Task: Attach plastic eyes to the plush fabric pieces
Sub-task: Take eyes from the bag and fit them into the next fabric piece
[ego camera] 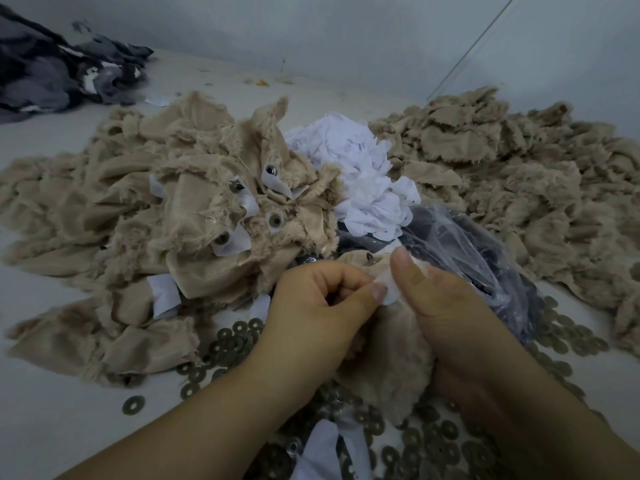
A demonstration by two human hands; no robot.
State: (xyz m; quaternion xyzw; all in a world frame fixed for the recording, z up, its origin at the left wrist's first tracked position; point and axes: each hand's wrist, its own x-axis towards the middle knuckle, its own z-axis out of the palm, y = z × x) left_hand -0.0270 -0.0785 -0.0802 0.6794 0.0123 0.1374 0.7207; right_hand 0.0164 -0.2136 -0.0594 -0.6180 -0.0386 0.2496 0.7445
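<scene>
Both our hands meet on one plush piece [384,358]: left hand [318,306] and right hand [446,306] pinching a white patch [389,289] onto it. Washers [228,341] lie beneath; finished pieces [221,209] beyond the left hand. We should keep patch and stud hole aligned.

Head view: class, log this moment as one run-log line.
left hand: pinches white patch | right hand: holds tan plush piece | washers: scattered on table | stage: eye being fitted
</scene>
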